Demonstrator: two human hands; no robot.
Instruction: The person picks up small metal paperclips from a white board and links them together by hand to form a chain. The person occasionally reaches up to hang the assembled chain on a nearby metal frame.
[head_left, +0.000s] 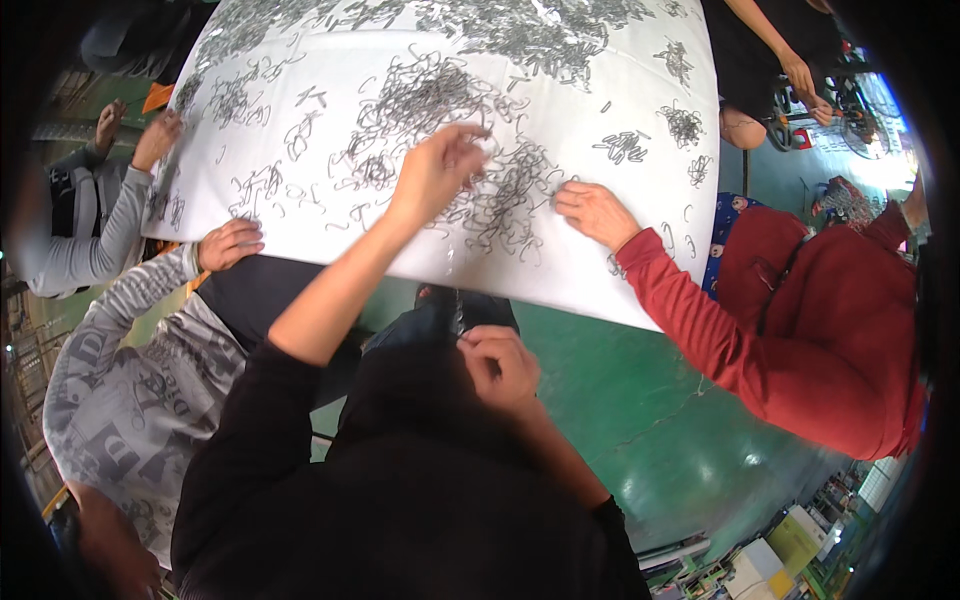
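Over the near part of the white-covered table (310, 240), my left hand (435, 175) hovers above a spread of small dark curved hooks (515, 185). Its fingers are bent and smeared by motion, so I cannot make out whether anything is in them. Close to my body, below the table edge, my right hand (502, 368) is closed in a pinch. A thin, shiny strand of small pieces (459, 312) hangs at its fingertips, reaching up toward the table edge. The densest heap of hooks (430, 95) lies beyond my left hand.
At my right, a red-sleeved person's hand (597, 212) rests by the hooks. To my left, a grey-sleeved person's hand (230, 245) lies on the table edge. Straight dark pieces (530, 40) cover the far side, and small piles (683, 127) sit at right. Green floor (600, 390) shows below.
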